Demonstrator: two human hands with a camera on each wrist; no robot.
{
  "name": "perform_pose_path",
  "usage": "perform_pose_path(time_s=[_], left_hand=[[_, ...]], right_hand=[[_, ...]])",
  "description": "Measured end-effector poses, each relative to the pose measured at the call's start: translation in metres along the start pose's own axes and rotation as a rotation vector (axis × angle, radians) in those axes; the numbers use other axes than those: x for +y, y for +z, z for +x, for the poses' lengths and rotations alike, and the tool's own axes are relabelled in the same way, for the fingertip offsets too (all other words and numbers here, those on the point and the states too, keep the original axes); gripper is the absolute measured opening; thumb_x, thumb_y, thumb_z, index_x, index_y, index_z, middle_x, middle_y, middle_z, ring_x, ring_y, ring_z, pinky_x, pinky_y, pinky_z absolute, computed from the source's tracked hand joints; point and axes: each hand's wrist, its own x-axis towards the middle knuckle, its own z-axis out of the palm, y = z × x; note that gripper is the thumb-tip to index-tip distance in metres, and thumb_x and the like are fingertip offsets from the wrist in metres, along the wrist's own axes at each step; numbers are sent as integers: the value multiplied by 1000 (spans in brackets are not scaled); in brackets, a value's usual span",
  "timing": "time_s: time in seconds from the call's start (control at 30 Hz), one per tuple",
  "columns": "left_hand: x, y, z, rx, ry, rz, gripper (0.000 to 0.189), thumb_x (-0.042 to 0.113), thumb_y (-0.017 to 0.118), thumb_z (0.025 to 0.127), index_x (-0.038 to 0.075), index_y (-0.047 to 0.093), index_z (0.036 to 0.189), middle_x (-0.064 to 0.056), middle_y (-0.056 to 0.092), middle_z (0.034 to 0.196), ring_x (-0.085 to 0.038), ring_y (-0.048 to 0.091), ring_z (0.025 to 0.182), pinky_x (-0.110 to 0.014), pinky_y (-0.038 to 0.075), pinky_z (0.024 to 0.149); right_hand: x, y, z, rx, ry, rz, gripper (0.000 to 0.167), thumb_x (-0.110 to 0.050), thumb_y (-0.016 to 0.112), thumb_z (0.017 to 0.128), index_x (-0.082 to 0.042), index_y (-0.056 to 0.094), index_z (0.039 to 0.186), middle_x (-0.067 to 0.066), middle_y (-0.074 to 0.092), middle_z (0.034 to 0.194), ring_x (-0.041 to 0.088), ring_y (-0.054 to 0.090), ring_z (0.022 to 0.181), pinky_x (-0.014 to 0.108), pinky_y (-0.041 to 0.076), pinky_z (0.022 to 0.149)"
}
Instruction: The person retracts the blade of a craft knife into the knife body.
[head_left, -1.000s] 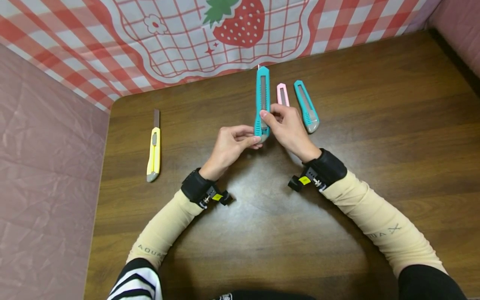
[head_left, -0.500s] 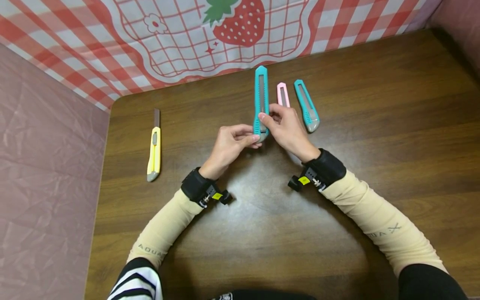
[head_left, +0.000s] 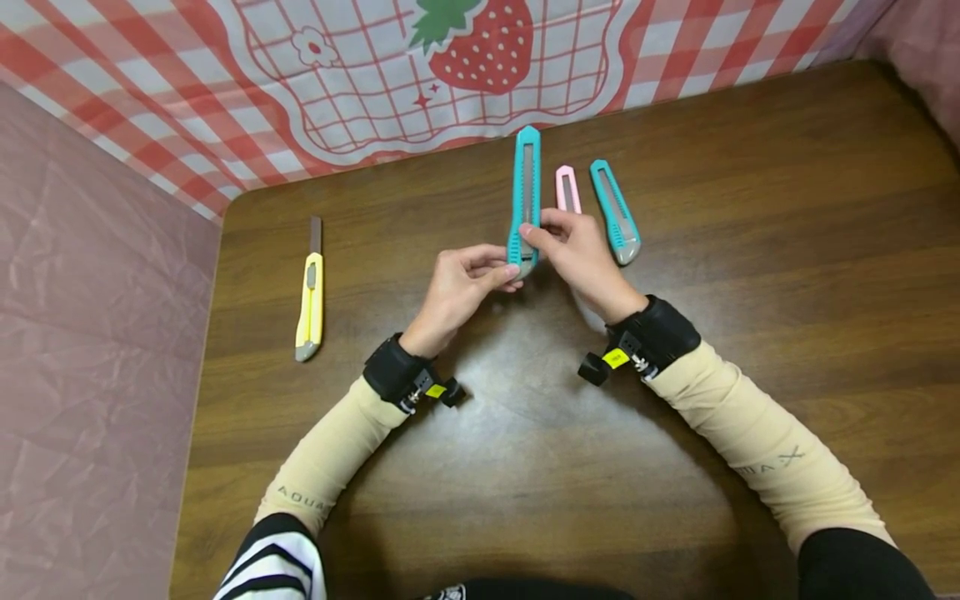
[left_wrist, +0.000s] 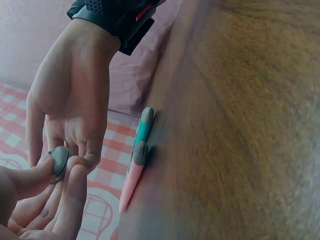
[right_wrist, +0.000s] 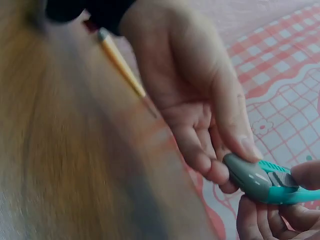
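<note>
Upright between both hands in the head view is a teal utility knife (head_left: 528,187) with a grey end cap. My left hand (head_left: 463,287) pinches the grey end (left_wrist: 60,162) between thumb and fingers. My right hand (head_left: 581,257) holds the knife's right side, its thumb lying on the front. In the right wrist view that thumb sits at the grey slider (right_wrist: 282,179). No blade shows beyond the tip. Partly behind my right hand lies a pink utility knife (head_left: 567,190), with a second teal utility knife (head_left: 617,215) to its right.
On the left of the wooden table (head_left: 480,475) lies a yellow utility knife (head_left: 310,304), its blade extended away from me. A red-and-white checked cloth (head_left: 360,75) with a strawberry print hangs along the back edge. Pink fabric (head_left: 90,333) borders the left side.
A thin blade tip showed beside the top of the held teal knife a second ago; now none shows. The hands keep nearly the same places, and the knives on the table have not moved.
</note>
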Motion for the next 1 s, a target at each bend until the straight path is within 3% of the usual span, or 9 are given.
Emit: perform_pose_path(time_s=[0.23,0.57,0.73,1.0], left_hand=[[-3,0,-1,-1,10,13,25,1,68,90,-10,67,113,-30,71,100,-13,72,72,-38,65,78],[-2,0,0,2,20,36,25,1,69,90,-10,68,112,-31,71,101,-12,72,72,-37,65,77],[-2,0,0,13,14,56,25,1,70,89,-9,69,111,-30,72,100,-12,72,71,-36,65,76],[0,-1,-1,15,13,58,24,2,70,89,-9,69,111,-29,72,99,-13,73,73,-36,65,77]], right_hand=[[2,1,-1,-18,51,57,22,-19,62,98,2,67,104,-8,58,73,8,40,67,19,31,57],[2,2,-2,-1,35,94,19,-16,64,96,3,67,99,-9,62,73,6,48,69,18,40,61],[2,2,-3,-9,19,119,21,-12,64,95,7,68,104,-9,68,80,3,56,75,20,48,70],[1,3,-5,6,24,164,25,-11,67,93,8,69,110,-9,71,85,2,59,79,16,50,73]])
